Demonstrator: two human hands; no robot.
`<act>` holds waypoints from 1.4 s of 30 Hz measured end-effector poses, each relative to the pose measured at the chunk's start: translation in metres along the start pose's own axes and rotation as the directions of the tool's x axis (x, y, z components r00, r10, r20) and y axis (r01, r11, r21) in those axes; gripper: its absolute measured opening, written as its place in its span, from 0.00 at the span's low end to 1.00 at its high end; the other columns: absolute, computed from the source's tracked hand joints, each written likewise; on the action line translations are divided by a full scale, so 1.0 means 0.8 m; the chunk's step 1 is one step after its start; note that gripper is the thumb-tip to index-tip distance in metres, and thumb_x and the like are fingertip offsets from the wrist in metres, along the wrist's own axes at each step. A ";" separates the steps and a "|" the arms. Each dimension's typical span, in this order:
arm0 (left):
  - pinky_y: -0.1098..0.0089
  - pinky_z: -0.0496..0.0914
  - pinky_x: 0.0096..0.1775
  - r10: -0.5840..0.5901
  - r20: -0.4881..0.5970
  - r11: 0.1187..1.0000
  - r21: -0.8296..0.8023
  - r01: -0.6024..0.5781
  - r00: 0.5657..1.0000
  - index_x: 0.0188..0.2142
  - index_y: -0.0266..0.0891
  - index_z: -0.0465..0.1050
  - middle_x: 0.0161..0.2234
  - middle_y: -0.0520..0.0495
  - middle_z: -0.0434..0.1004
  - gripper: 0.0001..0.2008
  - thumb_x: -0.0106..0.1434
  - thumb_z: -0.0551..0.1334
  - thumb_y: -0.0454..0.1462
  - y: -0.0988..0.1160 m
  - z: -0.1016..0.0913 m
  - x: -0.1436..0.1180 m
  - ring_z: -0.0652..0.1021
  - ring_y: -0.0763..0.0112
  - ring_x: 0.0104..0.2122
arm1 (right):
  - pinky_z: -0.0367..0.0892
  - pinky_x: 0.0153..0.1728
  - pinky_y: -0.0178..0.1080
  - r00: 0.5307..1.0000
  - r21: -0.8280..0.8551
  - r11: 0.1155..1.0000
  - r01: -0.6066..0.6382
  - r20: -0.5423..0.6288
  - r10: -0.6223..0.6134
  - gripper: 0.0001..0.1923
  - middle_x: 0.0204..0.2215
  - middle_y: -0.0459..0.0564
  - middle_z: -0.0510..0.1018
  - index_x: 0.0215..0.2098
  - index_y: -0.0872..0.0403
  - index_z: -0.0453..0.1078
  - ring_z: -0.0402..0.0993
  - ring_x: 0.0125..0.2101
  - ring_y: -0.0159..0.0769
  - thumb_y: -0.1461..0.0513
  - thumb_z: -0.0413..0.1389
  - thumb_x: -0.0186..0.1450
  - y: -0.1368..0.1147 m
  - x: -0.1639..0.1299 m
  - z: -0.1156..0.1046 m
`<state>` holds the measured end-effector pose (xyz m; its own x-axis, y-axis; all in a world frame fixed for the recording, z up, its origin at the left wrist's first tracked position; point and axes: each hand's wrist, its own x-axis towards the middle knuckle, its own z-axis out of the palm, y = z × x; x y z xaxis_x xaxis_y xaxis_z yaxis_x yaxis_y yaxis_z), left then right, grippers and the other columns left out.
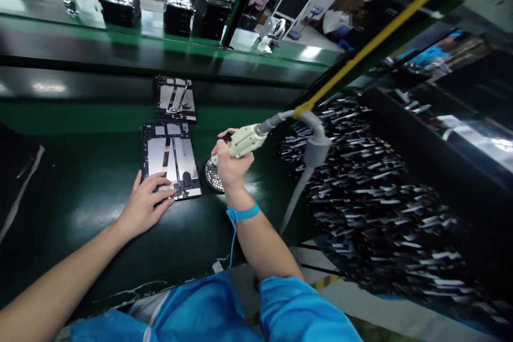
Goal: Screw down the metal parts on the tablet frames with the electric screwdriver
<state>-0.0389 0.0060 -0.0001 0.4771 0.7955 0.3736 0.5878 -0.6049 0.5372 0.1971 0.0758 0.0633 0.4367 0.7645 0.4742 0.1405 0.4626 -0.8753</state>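
My left hand (149, 203) lies flat with fingers spread on the lower left part of an opened tablet (157, 157), whose silver battery faces and black ribbon strips are exposed. Right of it, my right hand (231, 168) is wrapped round a cream-coloured corded hand tool (245, 141); its exact kind I cannot tell. Below that hand shows a round metal piece full of holes (214, 175), partly covered by the hand; whether it belongs to the tool I cannot tell. A second opened tablet (165, 97) lies just behind the first.
A grey cable with a thick lump (316, 150) hangs from a yellow hose (385, 37) at the right. Densely packed dark parts (368, 187) fill the right side. Black stacks (120, 8) stand on the far ledge. A blue wrist strap (245, 212) circles my right wrist.
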 end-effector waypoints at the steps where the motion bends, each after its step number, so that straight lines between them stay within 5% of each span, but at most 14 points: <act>1: 0.33 0.48 0.67 -0.002 0.002 1.000 0.000 0.002 1.000 0.47 0.48 0.81 0.51 0.44 0.80 0.09 0.73 0.61 0.39 0.000 -0.001 0.000 0.74 0.50 0.61 | 0.72 0.26 0.36 1.000 0.000 1.000 -0.016 -0.011 0.016 0.09 0.36 0.45 0.78 0.42 0.50 0.71 0.71 0.22 0.27 0.61 0.62 0.63 0.008 0.005 0.000; 7: 0.35 0.48 0.68 -0.007 0.006 1.000 -0.004 0.007 1.000 0.47 0.48 0.81 0.51 0.44 0.79 0.09 0.73 0.61 0.40 0.002 -0.003 0.001 0.74 0.51 0.61 | 0.76 0.32 0.39 0.999 -0.023 0.999 -0.037 0.012 0.037 0.15 0.37 0.49 0.81 0.45 0.51 0.72 0.78 0.31 0.35 0.57 0.64 0.62 0.038 0.005 -0.002; 24: 0.35 0.47 0.68 -0.008 0.012 1.000 -0.007 0.008 1.000 0.47 0.48 0.81 0.51 0.45 0.80 0.09 0.73 0.61 0.40 0.001 -0.002 0.001 0.74 0.51 0.61 | 0.77 0.37 0.41 0.998 -0.097 0.993 -0.064 0.012 0.066 0.17 0.35 0.50 0.81 0.46 0.53 0.72 0.80 0.35 0.39 0.55 0.64 0.61 0.045 -0.002 -0.002; 33: 0.35 0.46 0.67 -0.030 0.019 0.999 -0.015 0.031 0.999 0.50 0.46 0.79 0.51 0.43 0.79 0.11 0.70 0.64 0.41 0.006 -0.002 0.005 0.73 0.49 0.61 | 0.71 0.24 0.34 1.000 0.041 0.999 -0.005 -0.011 0.006 0.11 0.35 0.44 0.77 0.44 0.51 0.69 0.72 0.21 0.26 0.60 0.62 0.64 -0.007 -0.006 0.007; 42: 0.37 0.44 0.69 -0.042 0.032 0.999 -0.033 0.043 0.999 0.52 0.45 0.78 0.54 0.43 0.79 0.15 0.67 0.68 0.41 0.003 0.001 0.004 0.72 0.50 0.63 | 0.76 0.28 0.36 0.934 0.161 0.978 -0.136 0.351 0.072 0.14 0.40 0.46 0.77 0.47 0.50 0.68 0.76 0.27 0.29 0.61 0.62 0.65 -0.048 -0.085 0.039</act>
<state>-0.0353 0.0072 0.0022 0.4726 0.8186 0.3264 0.5861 -0.5686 0.5773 0.1344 0.0204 0.0678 0.1064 0.9045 0.4129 -0.0647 0.4207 -0.9049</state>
